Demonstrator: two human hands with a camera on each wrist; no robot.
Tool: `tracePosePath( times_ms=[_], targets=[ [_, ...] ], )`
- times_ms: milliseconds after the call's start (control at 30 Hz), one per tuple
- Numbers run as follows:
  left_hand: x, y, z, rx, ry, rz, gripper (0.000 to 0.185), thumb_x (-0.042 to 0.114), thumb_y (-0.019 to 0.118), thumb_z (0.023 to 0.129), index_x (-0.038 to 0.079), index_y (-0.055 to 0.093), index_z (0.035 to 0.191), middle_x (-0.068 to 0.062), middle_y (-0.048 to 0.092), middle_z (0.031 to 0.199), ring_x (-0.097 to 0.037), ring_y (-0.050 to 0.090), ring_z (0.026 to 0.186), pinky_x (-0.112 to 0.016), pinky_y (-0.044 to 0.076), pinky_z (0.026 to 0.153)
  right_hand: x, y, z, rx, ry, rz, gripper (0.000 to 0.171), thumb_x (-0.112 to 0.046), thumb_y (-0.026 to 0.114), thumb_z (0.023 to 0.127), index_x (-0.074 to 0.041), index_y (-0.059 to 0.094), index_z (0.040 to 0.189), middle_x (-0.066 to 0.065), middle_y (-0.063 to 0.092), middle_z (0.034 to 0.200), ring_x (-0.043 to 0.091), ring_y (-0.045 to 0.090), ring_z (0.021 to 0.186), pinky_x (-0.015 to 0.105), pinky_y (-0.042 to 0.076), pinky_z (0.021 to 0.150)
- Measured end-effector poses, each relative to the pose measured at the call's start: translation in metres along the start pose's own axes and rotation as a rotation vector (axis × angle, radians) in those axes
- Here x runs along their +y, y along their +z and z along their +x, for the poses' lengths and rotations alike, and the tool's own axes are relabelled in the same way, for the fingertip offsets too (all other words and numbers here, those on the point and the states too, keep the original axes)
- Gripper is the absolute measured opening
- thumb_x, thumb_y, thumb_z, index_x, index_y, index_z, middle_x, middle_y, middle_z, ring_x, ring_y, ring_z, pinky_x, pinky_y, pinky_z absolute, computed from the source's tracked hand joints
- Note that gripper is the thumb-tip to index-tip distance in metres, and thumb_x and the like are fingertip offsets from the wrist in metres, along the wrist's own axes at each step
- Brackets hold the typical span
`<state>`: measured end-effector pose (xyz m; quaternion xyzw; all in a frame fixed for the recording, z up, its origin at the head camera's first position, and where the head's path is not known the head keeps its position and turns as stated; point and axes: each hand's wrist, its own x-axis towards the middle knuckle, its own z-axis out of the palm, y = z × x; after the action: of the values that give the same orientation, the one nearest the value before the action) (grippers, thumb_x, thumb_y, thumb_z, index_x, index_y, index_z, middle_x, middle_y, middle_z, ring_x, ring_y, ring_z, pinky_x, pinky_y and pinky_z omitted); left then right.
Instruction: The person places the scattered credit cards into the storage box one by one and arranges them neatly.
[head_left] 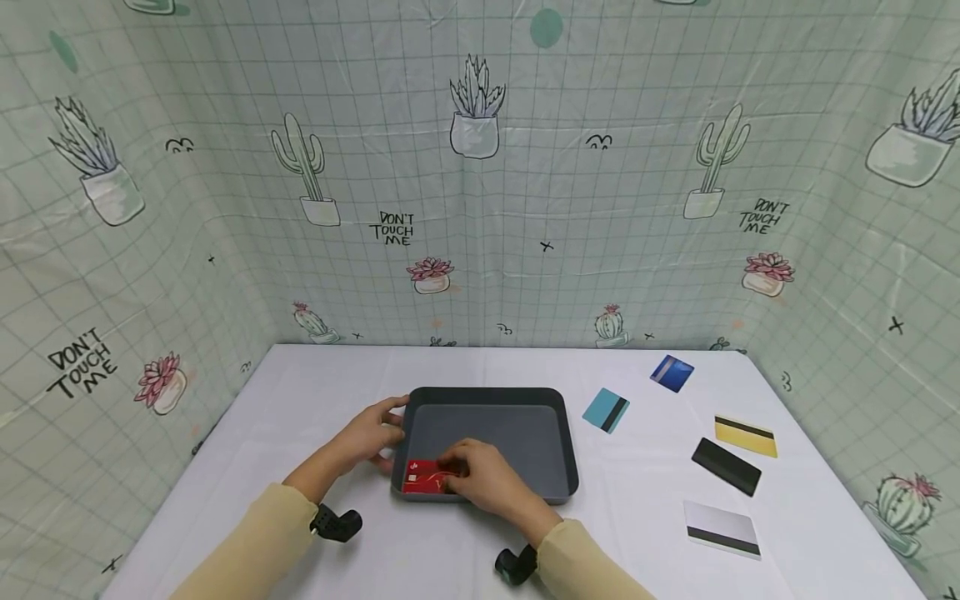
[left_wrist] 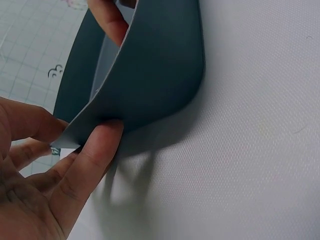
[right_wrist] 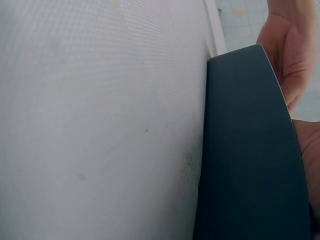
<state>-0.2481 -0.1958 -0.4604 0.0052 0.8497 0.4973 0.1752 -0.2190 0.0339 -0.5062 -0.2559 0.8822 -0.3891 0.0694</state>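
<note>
Tray (head_left: pixel 525 433): left hand (head_left: pixel 371 433) pinches its rim, thumb outside. Red card (head_left: pixel 420 477): beneath right hand (head_left: pixel 480 475) fingers, seemingly gripped; head view only.

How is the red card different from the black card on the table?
The red card lies inside the grey tray, under the right hand; the black card lies on the white table, untouched. The red card shows small white print; the black card looks plain. Both lie flat and seem alike in shape.
</note>
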Motion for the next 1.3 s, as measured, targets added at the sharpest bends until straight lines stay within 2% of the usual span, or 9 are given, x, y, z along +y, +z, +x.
tracePosePath(
  times_ms=[367, 667, 867, 1067, 1300],
  targets=[
    [-0.004, 0.002, 0.001, 0.006, -0.020, -0.006, 0.068, -0.002, 0.056, 0.095, 0.005, 0.035, 0.159, -0.029, 0.054, 0.140, -0.028, 0.068, 0.097, -0.041, 0.064, 0.059, -0.001, 0.002, -0.004, 0.018, -0.003, 0.008, 0.023, -0.013, 0.075, 0.092, -0.008, 0.076, 0.114, 0.004, 0.071, 0.114, 0.005, 0.056, 0.083, 0.020, 0.050, 0.071],
    [-0.004, 0.000, 0.002, 0.012, -0.018, 0.003, 0.069, -0.003, 0.057, 0.095, 0.005, 0.035, 0.160, -0.028, 0.054, 0.139, -0.027, 0.068, 0.097, -0.039, 0.063, 0.056, -0.003, -0.005, -0.008, 0.170, -0.045, 0.116, 0.018, -0.010, 0.072, 0.095, -0.009, 0.077, 0.112, 0.003, 0.071, 0.108, 0.001, 0.056, 0.075, 0.019, 0.051, 0.065],
    [-0.006, 0.002, 0.003, 0.007, -0.013, -0.008, 0.067, 0.000, 0.057, 0.097, 0.006, 0.035, 0.160, -0.029, 0.053, 0.141, -0.027, 0.068, 0.097, -0.040, 0.063, 0.057, -0.005, -0.017, -0.015, 0.195, 0.007, 0.157, 0.018, -0.012, 0.072, 0.095, -0.009, 0.077, 0.112, 0.003, 0.071, 0.108, 0.004, 0.059, 0.077, 0.020, 0.052, 0.064],
    [-0.008, 0.004, 0.004, 0.009, -0.010, -0.006, 0.068, 0.000, 0.058, 0.097, 0.006, 0.035, 0.160, -0.029, 0.053, 0.141, -0.026, 0.069, 0.097, -0.039, 0.063, 0.056, -0.002, -0.031, -0.024, 0.218, 0.054, 0.127, 0.018, -0.013, 0.072, 0.096, -0.008, 0.076, 0.112, 0.005, 0.070, 0.111, 0.006, 0.060, 0.079, 0.020, 0.053, 0.064],
    [-0.006, -0.001, 0.005, -0.004, -0.013, 0.016, 0.069, 0.001, 0.058, 0.097, 0.007, 0.034, 0.161, -0.029, 0.052, 0.143, -0.027, 0.068, 0.099, -0.040, 0.063, 0.058, 0.007, -0.059, -0.039, 0.356, 0.138, 0.108, 0.019, -0.011, 0.075, 0.093, -0.010, 0.077, 0.112, 0.005, 0.069, 0.107, 0.009, 0.062, 0.080, 0.021, 0.054, 0.069]
  ],
)
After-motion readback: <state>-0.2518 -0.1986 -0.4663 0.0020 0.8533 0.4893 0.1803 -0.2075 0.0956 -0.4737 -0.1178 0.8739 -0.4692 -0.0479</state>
